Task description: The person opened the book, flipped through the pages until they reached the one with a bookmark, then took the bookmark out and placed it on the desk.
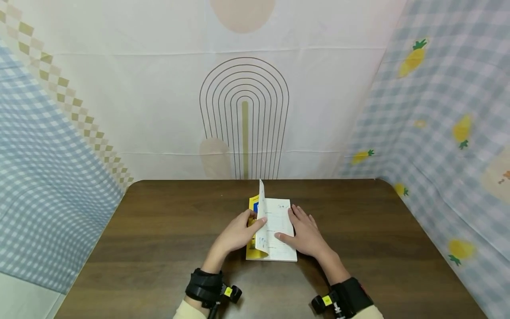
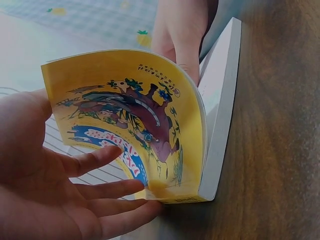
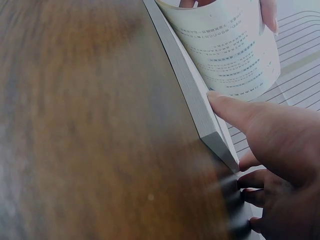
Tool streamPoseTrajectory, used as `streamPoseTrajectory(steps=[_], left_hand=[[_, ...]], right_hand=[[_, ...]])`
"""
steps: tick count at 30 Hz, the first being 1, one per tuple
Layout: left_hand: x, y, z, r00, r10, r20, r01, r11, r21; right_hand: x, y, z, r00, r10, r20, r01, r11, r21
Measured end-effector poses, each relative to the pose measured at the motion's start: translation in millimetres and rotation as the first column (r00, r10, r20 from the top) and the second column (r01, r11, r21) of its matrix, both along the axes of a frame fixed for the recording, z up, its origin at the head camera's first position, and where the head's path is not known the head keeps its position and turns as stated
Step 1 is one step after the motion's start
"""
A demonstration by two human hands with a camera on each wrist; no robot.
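An open paperback book [image 1: 280, 246] lies on the table in front of me. Its yellow illustrated cover [image 2: 187, 125] stands raised and bent in a curve, with a page or pages lifted along with it. My left hand [image 1: 237, 231] holds this raised part near its free edge, thumb on the page side and fingers on the cover side. My right hand [image 1: 306, 234] lies along the book's right edge, thumb on the white page and the other fingers extended at the edge. In the right wrist view, lines of print show on the curved page [image 3: 225, 50].
The brown wooden table [image 1: 171, 230] extends around the book on all sides. Behind it hangs a pale cloth [image 1: 159, 110] with printed arches, and blue checked cloths [image 1: 418, 110] hang at the sides. Both wrists wear black camera straps [image 1: 205, 285].
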State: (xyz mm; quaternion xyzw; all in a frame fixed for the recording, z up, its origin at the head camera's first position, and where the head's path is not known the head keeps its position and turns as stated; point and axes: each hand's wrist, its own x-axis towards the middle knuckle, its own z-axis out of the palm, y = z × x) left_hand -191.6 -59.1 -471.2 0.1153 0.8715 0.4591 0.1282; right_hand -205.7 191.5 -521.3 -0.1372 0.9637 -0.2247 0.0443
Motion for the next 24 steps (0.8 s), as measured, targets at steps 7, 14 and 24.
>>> streamPoseTrajectory(steps=[7,14,24], left_hand=[[1.2,0.4,-2.2,1.0,-0.006,0.007,0.006,1.0,0.002],[1.7,-0.4,-3.2,1.0,0.0,0.01,0.0,1.0,0.009],[-1.8,-0.1,-1.5,1.0,-0.002,0.017,0.002,1.0,0.008]], right_hand=[[2.0,0.6,-1.4,1.0,-0.004,0.011,0.004,1.0,-0.011],[1.3,0.2,-1.5,1.0,0.006,0.01,-0.006,1.0,-0.01],[-1.6,0.5,0.2,1.0,0.0,0.008,0.0,1.0,-0.005]])
